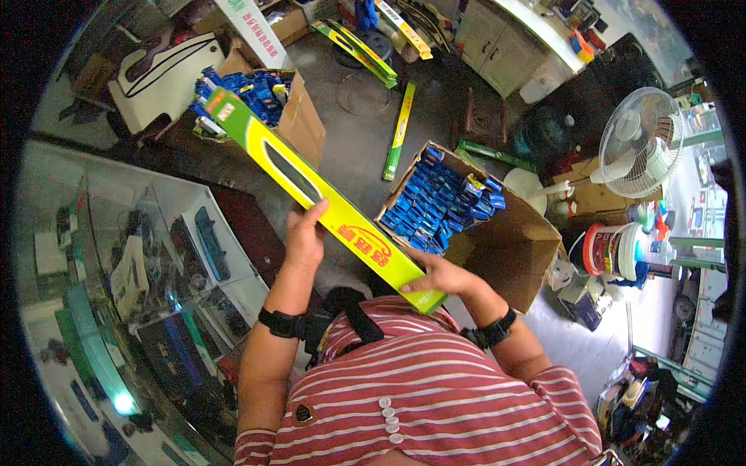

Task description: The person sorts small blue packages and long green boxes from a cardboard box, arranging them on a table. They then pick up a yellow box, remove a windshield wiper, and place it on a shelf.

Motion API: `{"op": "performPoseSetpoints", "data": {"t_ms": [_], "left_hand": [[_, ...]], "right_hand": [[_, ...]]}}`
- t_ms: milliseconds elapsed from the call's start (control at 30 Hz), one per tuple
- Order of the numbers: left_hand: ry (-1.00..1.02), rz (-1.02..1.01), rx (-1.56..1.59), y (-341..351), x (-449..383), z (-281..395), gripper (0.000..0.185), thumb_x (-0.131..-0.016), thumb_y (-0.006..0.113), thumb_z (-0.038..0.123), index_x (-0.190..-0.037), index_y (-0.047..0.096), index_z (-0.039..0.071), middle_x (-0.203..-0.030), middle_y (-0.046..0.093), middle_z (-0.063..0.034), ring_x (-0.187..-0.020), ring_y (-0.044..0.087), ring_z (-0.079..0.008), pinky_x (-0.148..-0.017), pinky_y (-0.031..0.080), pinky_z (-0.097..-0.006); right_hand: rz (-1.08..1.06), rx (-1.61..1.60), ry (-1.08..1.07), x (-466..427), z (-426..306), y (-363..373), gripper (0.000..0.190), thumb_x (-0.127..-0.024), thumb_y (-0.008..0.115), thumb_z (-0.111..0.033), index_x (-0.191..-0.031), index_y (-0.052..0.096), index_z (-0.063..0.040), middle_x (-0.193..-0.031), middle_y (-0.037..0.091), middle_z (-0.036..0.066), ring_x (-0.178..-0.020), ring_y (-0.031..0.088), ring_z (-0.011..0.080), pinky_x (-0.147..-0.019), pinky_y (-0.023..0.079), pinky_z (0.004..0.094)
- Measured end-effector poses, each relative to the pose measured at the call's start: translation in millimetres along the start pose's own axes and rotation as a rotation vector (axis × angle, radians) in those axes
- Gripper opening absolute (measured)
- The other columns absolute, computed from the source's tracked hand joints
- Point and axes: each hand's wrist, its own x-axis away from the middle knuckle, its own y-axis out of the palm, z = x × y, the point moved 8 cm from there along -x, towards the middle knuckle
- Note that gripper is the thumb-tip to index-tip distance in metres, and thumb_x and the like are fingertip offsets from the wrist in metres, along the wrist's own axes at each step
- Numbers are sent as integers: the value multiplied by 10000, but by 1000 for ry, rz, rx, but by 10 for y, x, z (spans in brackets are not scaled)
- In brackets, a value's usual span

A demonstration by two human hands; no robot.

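Note:
Both hands hold a long yellow-green printed box (344, 215), slanting from upper left to lower right before my body. My left hand (306, 236) grips its edge near the middle, thumb on top. My right hand (440, 276) holds its lower right end. The box bears writing and a dark blade-like shape; its contents are hidden. Beneath its right part, an open cardboard carton (495, 256) holds many blue packages (431, 204). Behind the box's upper left end stands another carton (303, 116) with blue packages (250, 93).
A similar slim box (400, 131) lies on the floor between the cartons, and several more (355, 52) rest on a round stool. A glass display case (145, 192) stands at left. At right are a white fan (641, 143) and a bucket (609, 250).

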Motion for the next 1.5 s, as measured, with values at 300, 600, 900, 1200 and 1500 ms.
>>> {"op": "performPoseSetpoints", "data": {"t_ms": [300, 600, 900, 1200, 1500], "left_hand": [[-76, -104, -27, 295, -1082, 193, 380, -765, 666, 66, -1114, 524, 19, -1015, 583, -60, -933, 578, -203, -853, 460, -342], [-435, -279, -175, 16, -2642, 551, 300, -855, 609, 189, -1105, 547, 35, -1033, 613, -60, -934, 599, -198, -841, 469, -350], [-444, -50, -459, -1465, -3768, 1219, 317, -866, 601, 292, -1059, 536, 50, -987, 624, -105, -912, 607, -216, -782, 476, -313], [-513, 424, -633, -3153, -3728, 1201, 246, -873, 585, 226, -1044, 538, 55, -896, 618, -73, -796, 601, -168, -667, 469, -292], [-556, 462, -897, -3115, -3330, 938, 187, -845, 608, 141, -969, 545, 16, -854, 557, -59, -781, 535, -145, -679, 457, -284]], "right_hand": [[94, -100, 125, -1186, -567, -595, 883, -694, 771, -307, -1365, 297, 15, -1141, 561, 153, -1051, 531, 221, -900, 408, 299], [265, -296, 164, -2500, -977, -1045, 835, -651, 782, -228, -1321, 354, 24, -1078, 574, 129, -976, 550, 204, -891, 406, 289], [603, 160, 217, -3483, -870, -2177, 796, -609, 797, -234, -1265, 423, 16, -1165, 568, 204, -1065, 557, 313, -919, 420, 358], [770, 501, 365, -4897, -790, -4246, 717, -640, 756, -340, -1218, 443, -52, -1030, 620, 216, -951, 603, 369, -811, 474, 416], [912, 703, 270, -6389, -76, -5671, 491, -747, 648, -293, -1124, 456, -44, -1052, 564, 185, -972, 558, 379, -817, 466, 443]]}}
